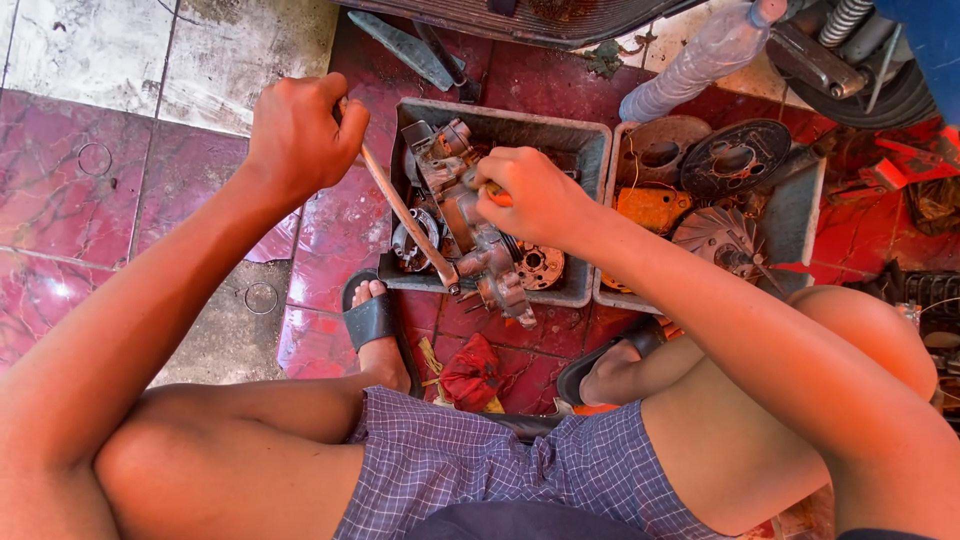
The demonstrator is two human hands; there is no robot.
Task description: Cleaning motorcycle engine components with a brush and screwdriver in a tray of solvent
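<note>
Grey, greasy metal fills the middle of the view: a small engine part [478, 235] lies across the near rim of a grey tray [590, 140] on the red tiled floor [340, 220]. The right hand [535, 195] is clenched on top of the engine part, fingers curled over something orange that is mostly hidden, so what it holds cannot be told. The left hand [297, 132] is closed in a fist around the upper end of a long metal rod [405, 215], which slants down from that hand to the engine part, its lower tip touching the part just below the right hand. Round gear-like pieces [538, 265] lie in the tray under the right wrist. Beyond the right hand a second tray [795, 205] holds dark round discs [735, 158], and a clear plastic bottle [700, 62] lies farther off. Near the person's sandalled foot [375, 325], below both hands, sits a red rag [470, 372].
</note>
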